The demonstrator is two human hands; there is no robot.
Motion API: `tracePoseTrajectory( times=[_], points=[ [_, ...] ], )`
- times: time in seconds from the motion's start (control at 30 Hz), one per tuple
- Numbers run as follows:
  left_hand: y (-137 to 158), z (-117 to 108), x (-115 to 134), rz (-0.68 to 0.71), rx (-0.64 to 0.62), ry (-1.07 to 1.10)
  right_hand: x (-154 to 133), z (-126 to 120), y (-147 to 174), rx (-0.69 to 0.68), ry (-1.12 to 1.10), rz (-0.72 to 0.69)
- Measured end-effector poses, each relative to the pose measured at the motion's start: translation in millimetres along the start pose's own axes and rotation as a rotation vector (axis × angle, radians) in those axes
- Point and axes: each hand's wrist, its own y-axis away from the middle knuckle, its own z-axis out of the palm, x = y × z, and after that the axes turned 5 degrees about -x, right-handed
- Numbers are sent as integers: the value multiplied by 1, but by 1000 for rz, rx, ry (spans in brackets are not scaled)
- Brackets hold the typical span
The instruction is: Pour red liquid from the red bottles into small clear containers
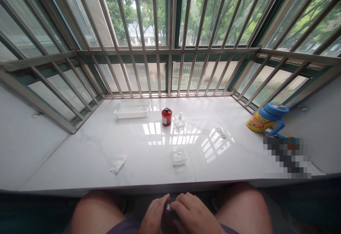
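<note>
Dark little bottle [168, 212] is down in your lap, below the counter [106, 156] edge, with your left hand [153, 217] and right hand [193, 215] both wrapped round it, so a slipped twist could spill it on your legs.

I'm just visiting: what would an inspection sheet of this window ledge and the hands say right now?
Surface: glossy white ledge, reflecting the window bars.
Things in hand: small dark object held in the lap between both hands; too hidden to identify.
Clutter: red bottle, white basket, clear box, crumpled tissue, yellow-and-blue cup.
Hands: left hand and right hand closed around the object.
Cables: nothing seen.
Surroundings: barred window, trees outside.
</note>
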Motion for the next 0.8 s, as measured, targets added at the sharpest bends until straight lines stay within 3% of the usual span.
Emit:
tracePoseTrajectory(
  times=[0.13,0.33,0.6,0.8],
  points=[
    [-1,-1,0,47,35,-24,-1,1,2,-68,-86,6],
    [-2,-1,5,14,18,-33,-1,6,6,-81,-9,96],
    [3,6,-4,-11,-9,-20,-2,2,0,-102,-56,-5],
    [4,9,-2,-15,15,-50,-3,3,4,-87,25,85]
  ],
)
